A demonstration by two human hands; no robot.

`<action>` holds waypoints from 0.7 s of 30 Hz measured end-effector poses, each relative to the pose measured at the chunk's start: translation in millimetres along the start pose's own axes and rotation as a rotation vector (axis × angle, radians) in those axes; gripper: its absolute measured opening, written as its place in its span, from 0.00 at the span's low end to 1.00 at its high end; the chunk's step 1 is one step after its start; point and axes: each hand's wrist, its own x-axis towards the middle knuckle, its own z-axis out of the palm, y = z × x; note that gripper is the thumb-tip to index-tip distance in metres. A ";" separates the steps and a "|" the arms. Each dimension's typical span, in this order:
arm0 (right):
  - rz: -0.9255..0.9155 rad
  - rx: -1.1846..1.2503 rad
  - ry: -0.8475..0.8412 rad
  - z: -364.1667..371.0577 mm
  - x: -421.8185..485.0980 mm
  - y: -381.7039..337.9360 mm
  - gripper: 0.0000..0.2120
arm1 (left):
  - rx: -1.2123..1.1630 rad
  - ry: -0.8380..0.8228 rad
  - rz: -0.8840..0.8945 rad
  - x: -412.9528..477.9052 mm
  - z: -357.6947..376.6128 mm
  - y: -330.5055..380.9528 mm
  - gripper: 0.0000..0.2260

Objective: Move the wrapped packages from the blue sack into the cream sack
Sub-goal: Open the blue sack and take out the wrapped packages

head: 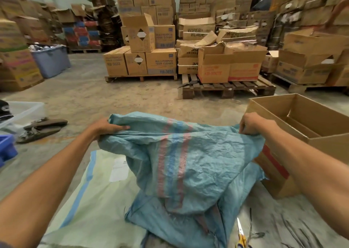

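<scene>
Landmark for all positions: the blue sack (181, 159), a woven bag with pink and blue stripes, held stretched above the floor (85, 96) at the centre of the view.

Left of the blue sack, and partly beneath its hanging lower end, the cream sack (98, 191) lies flat on the floor, a white label facing up. Its placement directly under the blue sack suggests it is set to receive the contents, though its mouth is not visible.

At the blue sack's upper left corner, the left hand (105, 127) grips the fabric. Its fingers (120, 127) are curled over a gathered fold, the cloth bunched beneath them.

No wrapped packages are visible. The blue sack hangs slack and crumpled; whether anything remains inside cannot be told.

At the blue sack's upper right edge, the right hand (251, 124) pinches the fabric, fingers folded tightly down on the edge. In my judgement, the two hands hold the sack spread by opposite edges and raised so that it can be shaken out, or checked for contents.

Right of the blue sack stands an open cardboard box (302, 119), touching or just beside the fabric. Below the sack's lower right, scissors (240, 236) lie on the floor.
</scene>
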 end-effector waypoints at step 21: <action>0.516 1.712 -0.355 -20.8 -21.2 -6.4 0.15 | -0.695 -0.239 -0.523 2.2 3.2 -20.1 0.11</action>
